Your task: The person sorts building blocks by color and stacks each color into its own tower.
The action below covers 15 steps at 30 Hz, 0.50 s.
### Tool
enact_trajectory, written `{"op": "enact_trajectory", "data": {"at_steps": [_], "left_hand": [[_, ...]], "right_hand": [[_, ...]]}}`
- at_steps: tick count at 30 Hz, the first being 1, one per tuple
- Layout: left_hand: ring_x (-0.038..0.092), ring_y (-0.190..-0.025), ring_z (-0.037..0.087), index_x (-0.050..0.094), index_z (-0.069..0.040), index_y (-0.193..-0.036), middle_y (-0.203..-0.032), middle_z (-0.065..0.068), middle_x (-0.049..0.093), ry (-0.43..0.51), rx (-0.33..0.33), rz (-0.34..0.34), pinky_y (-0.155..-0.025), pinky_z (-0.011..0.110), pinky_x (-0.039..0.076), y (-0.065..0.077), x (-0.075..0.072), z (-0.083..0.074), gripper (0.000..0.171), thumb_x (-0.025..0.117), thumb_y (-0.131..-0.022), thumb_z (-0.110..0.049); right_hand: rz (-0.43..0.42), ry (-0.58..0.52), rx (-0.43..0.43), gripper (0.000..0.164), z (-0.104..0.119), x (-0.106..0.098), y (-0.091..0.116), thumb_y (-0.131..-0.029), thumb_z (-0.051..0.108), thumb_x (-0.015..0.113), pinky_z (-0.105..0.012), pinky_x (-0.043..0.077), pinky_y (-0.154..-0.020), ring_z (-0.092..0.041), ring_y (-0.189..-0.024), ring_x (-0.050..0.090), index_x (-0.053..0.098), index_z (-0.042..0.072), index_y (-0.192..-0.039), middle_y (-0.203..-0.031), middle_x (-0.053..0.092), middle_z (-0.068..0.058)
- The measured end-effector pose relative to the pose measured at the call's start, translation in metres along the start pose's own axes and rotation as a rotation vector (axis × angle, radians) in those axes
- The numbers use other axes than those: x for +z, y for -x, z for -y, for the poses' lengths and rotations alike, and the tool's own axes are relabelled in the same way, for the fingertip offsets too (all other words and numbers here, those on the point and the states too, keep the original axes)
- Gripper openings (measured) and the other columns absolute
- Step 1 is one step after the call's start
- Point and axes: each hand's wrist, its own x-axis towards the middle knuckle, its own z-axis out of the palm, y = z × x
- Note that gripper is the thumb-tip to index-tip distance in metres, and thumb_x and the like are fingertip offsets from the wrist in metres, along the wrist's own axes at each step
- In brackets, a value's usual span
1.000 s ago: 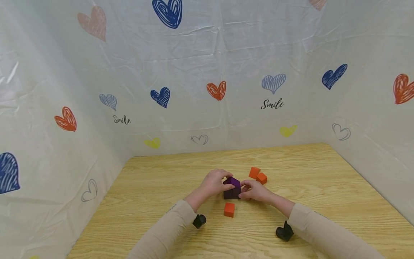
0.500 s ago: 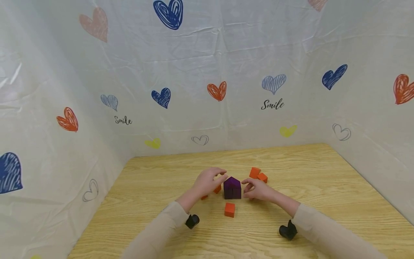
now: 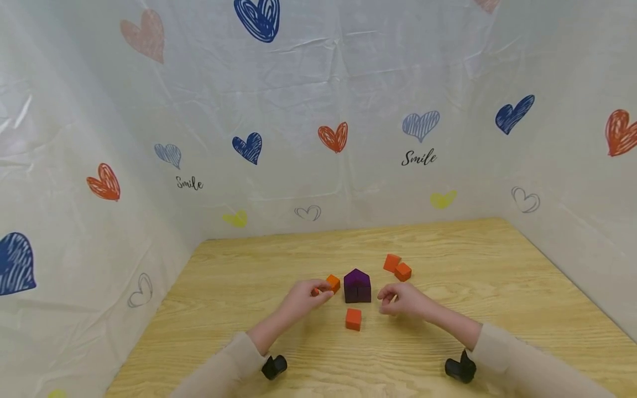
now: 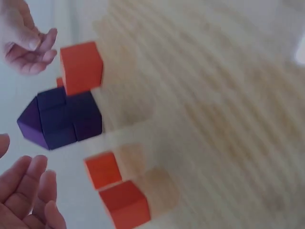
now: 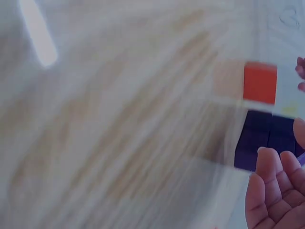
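A house-shaped stack of dark purple blocks (image 3: 357, 288), topped by a peaked piece, stands on the wooden table between my two hands. On its left is my left hand (image 3: 307, 297), fingers loosely bent and holding nothing. Beyond its fingertips sits an orange block (image 3: 333, 283); a second orange block (image 4: 125, 204) beside it is mostly covered by the hand in the head view. To the right of the stack, apart from it, hovers my right hand (image 3: 404, 299), with its fingers loosely curled around nothing. A red-orange cube (image 3: 353, 319) lies in front of the stack.
Two more orange blocks (image 3: 391, 262) lie together behind and right of the stack. A white sheet (image 3: 278, 182) printed with hearts surrounds the table (image 3: 239, 276) at the back and sides. Black wrist-worn devices (image 3: 460, 367) hang below the sleeves.
My left hand has let go of the purple stack and drawn back toward the left and front, uncovering an orange block. My right hand has pulled slightly away to the right. The stack stays standing.
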Motion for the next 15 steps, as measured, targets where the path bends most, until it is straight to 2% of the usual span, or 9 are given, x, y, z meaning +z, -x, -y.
{"op": "enact_trajectory", "data": {"at_steps": [4, 7, 15], "left_hand": [[0.042, -0.059, 0.008, 0.064, 0.000, -0.109, -0.086, 0.002, 0.064, 0.000, -0.004, 0.059, -0.053, 0.020, 0.037, 0.006, 0.014, -0.003, 0.030, 0.063, -0.086, -0.019], [0.043, -0.056, 0.006, 0.063, 0.000, -0.112, -0.084, 0.000, 0.063, 0.010, -0.031, 0.095, -0.051, 0.019, 0.038, 0.008, 0.023, -0.006, 0.034, 0.065, -0.084, -0.018], [0.043, -0.055, 0.005, 0.063, -0.001, -0.111, -0.084, 0.000, 0.063, 0.022, -0.046, 0.098, -0.052, 0.018, 0.039, 0.007, 0.037, -0.008, 0.032, 0.068, -0.082, -0.016]], "right_hand": [[-0.019, 0.055, -0.026, 0.027, 0.008, 0.013, 0.003, -0.076, 0.012, 0.071, -0.019, 0.043, -0.057, 0.001, -0.063, 0.048, 0.064, -0.008, -0.093, -0.073, 0.061, 0.002], [-0.029, 0.074, -0.030, 0.028, 0.013, 0.023, 0.002, -0.077, 0.013, 0.072, -0.018, 0.042, -0.056, 0.002, -0.061, 0.047, 0.064, -0.008, -0.093, -0.071, 0.061, 0.002], [-0.086, 0.090, -0.026, 0.024, 0.018, 0.040, -0.002, -0.077, 0.011, 0.071, -0.018, 0.041, -0.052, 0.001, -0.058, 0.046, 0.066, -0.008, -0.092, -0.071, 0.062, -0.001]]}}
